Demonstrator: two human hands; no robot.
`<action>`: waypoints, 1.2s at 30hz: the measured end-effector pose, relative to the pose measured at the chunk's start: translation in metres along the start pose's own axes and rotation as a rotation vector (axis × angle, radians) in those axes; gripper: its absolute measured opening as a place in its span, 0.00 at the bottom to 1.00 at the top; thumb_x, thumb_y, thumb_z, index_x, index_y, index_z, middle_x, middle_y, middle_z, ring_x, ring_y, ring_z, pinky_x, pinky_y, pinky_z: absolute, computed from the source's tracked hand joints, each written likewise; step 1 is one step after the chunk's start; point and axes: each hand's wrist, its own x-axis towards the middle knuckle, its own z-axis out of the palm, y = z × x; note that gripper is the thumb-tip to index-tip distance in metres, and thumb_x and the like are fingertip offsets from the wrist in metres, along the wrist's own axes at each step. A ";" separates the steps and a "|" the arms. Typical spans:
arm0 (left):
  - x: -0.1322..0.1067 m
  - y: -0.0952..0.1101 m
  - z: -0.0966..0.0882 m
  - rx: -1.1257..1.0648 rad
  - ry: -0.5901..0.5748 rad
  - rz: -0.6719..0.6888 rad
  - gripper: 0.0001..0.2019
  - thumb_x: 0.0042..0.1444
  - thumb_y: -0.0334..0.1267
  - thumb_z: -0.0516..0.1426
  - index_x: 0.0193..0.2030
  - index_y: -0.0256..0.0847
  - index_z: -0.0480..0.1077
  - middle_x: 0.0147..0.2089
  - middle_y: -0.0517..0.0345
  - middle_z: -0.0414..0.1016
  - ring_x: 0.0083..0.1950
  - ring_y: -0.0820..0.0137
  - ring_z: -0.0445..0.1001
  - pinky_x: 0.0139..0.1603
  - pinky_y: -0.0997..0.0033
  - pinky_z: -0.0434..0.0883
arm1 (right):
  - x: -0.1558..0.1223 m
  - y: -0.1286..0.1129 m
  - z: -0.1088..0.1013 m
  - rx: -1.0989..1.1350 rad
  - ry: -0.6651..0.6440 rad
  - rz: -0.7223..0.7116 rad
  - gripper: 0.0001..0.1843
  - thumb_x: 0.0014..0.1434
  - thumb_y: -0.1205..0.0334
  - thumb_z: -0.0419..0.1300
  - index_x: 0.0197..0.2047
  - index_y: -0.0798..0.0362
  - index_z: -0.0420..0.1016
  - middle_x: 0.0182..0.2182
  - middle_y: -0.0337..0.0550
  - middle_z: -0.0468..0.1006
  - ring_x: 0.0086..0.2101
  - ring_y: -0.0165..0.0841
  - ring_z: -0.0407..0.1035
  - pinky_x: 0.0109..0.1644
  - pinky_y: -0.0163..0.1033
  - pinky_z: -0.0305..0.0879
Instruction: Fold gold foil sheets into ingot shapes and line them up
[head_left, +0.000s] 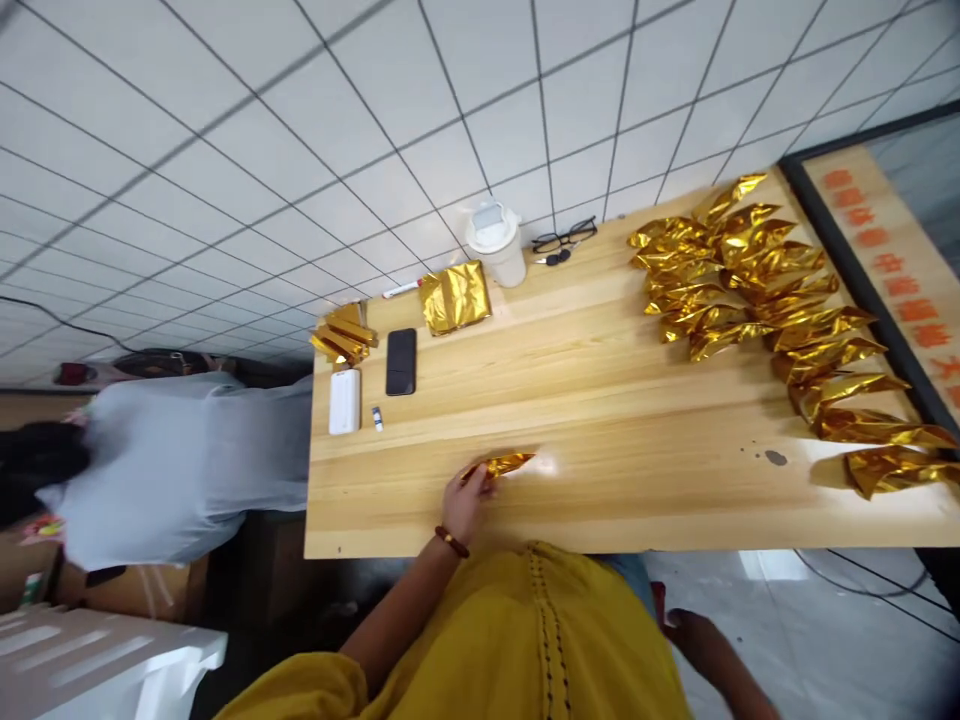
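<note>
My left hand [466,502], with a dark red bracelet at the wrist, is closed on one end of a folded piece of gold foil paper [508,464]. Its pointed end faces right, just above the wooden table or lying on it; I cannot tell which. Low on the right, beyond the front edge, hangs my right hand [688,637], dark and blurred. A small red thing [658,600] is close to it; whether the fingers grip anything does not show. Many folded gold foil paper pieces [750,270] lie piled along the table's right side.
On the wooden table [585,400] stand a white lidded cup [504,255], a stack of gold foil sheets [455,298], gold strips [343,335], a phone [401,362], a white power bank [345,402] and glasses [564,238]. A tiled wall backs it. Another person [165,460] is at left.
</note>
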 end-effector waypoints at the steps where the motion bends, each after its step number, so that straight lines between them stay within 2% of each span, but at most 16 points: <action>1: -0.006 0.002 0.000 0.009 -0.053 0.074 0.19 0.45 0.46 0.70 0.39 0.36 0.77 0.32 0.54 0.81 0.27 0.69 0.79 0.29 0.72 0.75 | 0.009 -0.008 -0.015 0.044 -0.081 -0.025 0.17 0.56 0.48 0.63 0.19 0.45 0.77 0.23 0.44 0.79 0.26 0.43 0.75 0.32 0.46 0.71; 3: -0.019 0.010 0.002 0.029 -0.166 0.205 0.23 0.44 0.53 0.70 0.40 0.37 0.78 0.34 0.53 0.82 0.30 0.67 0.80 0.32 0.69 0.77 | 0.025 -0.041 -0.048 0.181 -0.164 -0.108 0.13 0.53 0.45 0.64 0.27 0.42 0.82 0.28 0.43 0.83 0.31 0.45 0.77 0.37 0.46 0.72; 5: -0.033 0.022 0.005 0.042 -0.231 0.304 0.23 0.46 0.55 0.68 0.41 0.38 0.79 0.37 0.51 0.83 0.33 0.66 0.80 0.34 0.67 0.78 | 0.036 -0.099 -0.069 0.360 -0.003 -0.185 0.18 0.54 0.42 0.64 0.41 0.44 0.83 0.36 0.45 0.84 0.38 0.44 0.77 0.43 0.44 0.72; 6: -0.040 0.029 0.005 0.053 -0.262 0.351 0.23 0.48 0.56 0.67 0.41 0.38 0.79 0.40 0.50 0.83 0.36 0.65 0.80 0.35 0.67 0.78 | 0.039 -0.135 -0.072 0.465 0.057 -0.215 0.22 0.54 0.42 0.64 0.47 0.46 0.82 0.37 0.45 0.83 0.38 0.42 0.76 0.43 0.43 0.72; 8: -0.053 0.043 0.003 0.094 -0.327 0.452 0.20 0.54 0.54 0.64 0.44 0.39 0.80 0.44 0.49 0.83 0.41 0.63 0.80 0.39 0.66 0.79 | 0.041 -0.206 -0.062 0.666 0.069 -0.312 0.33 0.53 0.42 0.65 0.59 0.47 0.74 0.35 0.43 0.81 0.35 0.38 0.74 0.41 0.42 0.71; 10: -0.062 0.053 -0.003 0.153 -0.383 0.576 0.17 0.59 0.51 0.61 0.45 0.40 0.80 0.45 0.48 0.82 0.46 0.63 0.79 0.46 0.64 0.78 | 0.038 -0.262 -0.040 0.814 -0.022 -0.365 0.39 0.51 0.42 0.68 0.62 0.48 0.69 0.33 0.41 0.79 0.31 0.35 0.71 0.36 0.40 0.69; 11: -0.064 0.056 -0.007 0.174 -0.396 0.635 0.16 0.60 0.50 0.61 0.45 0.40 0.80 0.46 0.48 0.82 0.47 0.63 0.79 0.50 0.63 0.77 | 0.035 -0.282 -0.028 0.853 -0.034 -0.368 0.38 0.52 0.42 0.68 0.62 0.48 0.69 0.31 0.40 0.78 0.29 0.33 0.69 0.35 0.40 0.68; 13: -0.065 0.058 -0.015 0.177 -0.398 0.704 0.15 0.60 0.49 0.60 0.45 0.41 0.81 0.47 0.48 0.81 0.48 0.63 0.78 0.51 0.62 0.76 | 0.030 -0.305 -0.008 0.908 -0.012 -0.360 0.31 0.54 0.43 0.67 0.57 0.49 0.73 0.27 0.37 0.75 0.27 0.32 0.66 0.33 0.38 0.65; 16: -0.060 0.055 -0.019 0.128 -0.368 0.706 0.15 0.60 0.50 0.60 0.44 0.42 0.81 0.48 0.47 0.80 0.47 0.62 0.78 0.47 0.62 0.77 | 0.029 -0.311 0.002 0.942 0.054 -0.347 0.24 0.54 0.44 0.67 0.48 0.50 0.78 0.26 0.38 0.75 0.27 0.31 0.64 0.33 0.38 0.64; 19: -0.055 0.053 -0.011 0.112 -0.378 0.713 0.13 0.59 0.49 0.62 0.39 0.44 0.82 0.47 0.48 0.80 0.50 0.61 0.77 0.53 0.58 0.75 | 0.035 -0.304 -0.009 0.900 0.060 -0.367 0.22 0.54 0.44 0.68 0.46 0.50 0.80 0.32 0.41 0.79 0.28 0.32 0.66 0.34 0.39 0.65; 22: -0.054 0.053 0.004 0.081 -0.408 0.696 0.11 0.57 0.48 0.64 0.40 0.45 0.83 0.47 0.49 0.80 0.51 0.60 0.77 0.56 0.58 0.73 | 0.043 -0.295 -0.028 0.797 0.043 -0.396 0.22 0.55 0.44 0.66 0.46 0.49 0.82 0.35 0.44 0.82 0.30 0.33 0.68 0.35 0.39 0.67; 25: -0.058 0.051 0.026 0.002 -0.326 0.595 0.14 0.54 0.49 0.65 0.42 0.43 0.82 0.47 0.48 0.78 0.44 0.63 0.77 0.43 0.64 0.76 | 0.048 -0.286 -0.047 0.735 0.102 -0.389 0.23 0.56 0.43 0.65 0.47 0.49 0.83 0.41 0.46 0.83 0.36 0.37 0.74 0.40 0.43 0.71; 27: -0.063 0.050 0.042 -0.031 -0.240 0.560 0.13 0.53 0.49 0.66 0.40 0.43 0.83 0.44 0.49 0.76 0.40 0.65 0.75 0.35 0.67 0.74 | 0.052 -0.280 -0.057 0.730 0.145 -0.364 0.24 0.56 0.42 0.65 0.48 0.49 0.83 0.43 0.48 0.84 0.41 0.41 0.76 0.44 0.45 0.72; 29: -0.066 0.047 0.057 -0.011 -0.184 0.613 0.11 0.53 0.47 0.66 0.36 0.44 0.84 0.40 0.50 0.75 0.41 0.64 0.74 0.38 0.66 0.74 | 0.058 -0.274 -0.066 0.736 0.164 -0.341 0.25 0.55 0.41 0.65 0.47 0.50 0.83 0.44 0.49 0.84 0.43 0.43 0.76 0.47 0.48 0.73; 32: -0.063 0.041 0.076 0.056 -0.169 0.713 0.07 0.54 0.44 0.65 0.34 0.46 0.84 0.37 0.51 0.73 0.43 0.63 0.73 0.44 0.63 0.73 | 0.076 -0.260 -0.076 0.726 0.149 -0.340 0.24 0.55 0.41 0.65 0.44 0.51 0.84 0.43 0.50 0.84 0.43 0.44 0.77 0.49 0.50 0.73; 36: -0.039 0.023 0.087 0.037 -0.134 0.640 0.05 0.52 0.41 0.66 0.33 0.43 0.83 0.36 0.51 0.74 0.41 0.64 0.73 0.43 0.64 0.72 | 0.110 -0.240 -0.074 0.660 0.077 -0.341 0.26 0.53 0.40 0.65 0.44 0.53 0.84 0.40 0.49 0.85 0.39 0.43 0.77 0.46 0.49 0.73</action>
